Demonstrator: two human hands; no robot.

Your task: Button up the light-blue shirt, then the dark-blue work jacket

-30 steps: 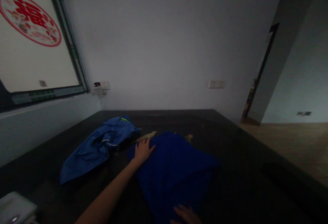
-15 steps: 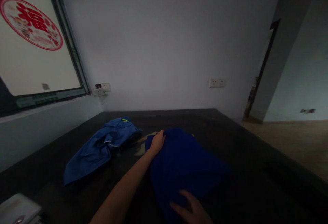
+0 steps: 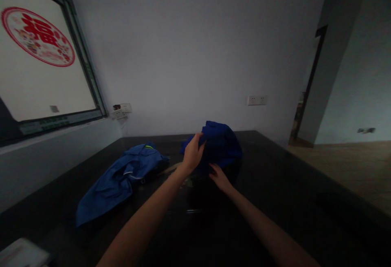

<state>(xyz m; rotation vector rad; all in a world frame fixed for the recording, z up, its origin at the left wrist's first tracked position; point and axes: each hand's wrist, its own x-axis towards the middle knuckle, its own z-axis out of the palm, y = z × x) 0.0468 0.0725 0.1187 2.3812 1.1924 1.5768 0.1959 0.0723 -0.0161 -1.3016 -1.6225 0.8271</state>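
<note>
A bright blue garment (image 3: 222,142) is bunched up towards the far side of the dark table, its upper part raised; its exact kind cannot be made out. My left hand (image 3: 194,153) is closed on its left side, thumb and fingers pinching the fabric. At the lower edge of the cloth, my right hand (image 3: 220,178) has its fingertips curled against the material, partly lost in the dark. Beneath and left of my left hand shows a camouflage-patterned tan cloth (image 3: 172,168), mostly covered. A lighter blue jacket-like garment (image 3: 117,185) with a yellow-green trim lies crumpled further left.
The glossy dark table (image 3: 275,201) reaches to the wall. A white object (image 3: 23,254) stands at the near left corner. Left is a window (image 3: 45,83) with a red round sticker. Wall sockets (image 3: 257,100) sit above the table's far edge; wooden floor shows at right.
The blue garment has moved away from me and changed from spread out to bunched and raised. My right hand has moved forward from the near edge; my left hand has risen slightly.
</note>
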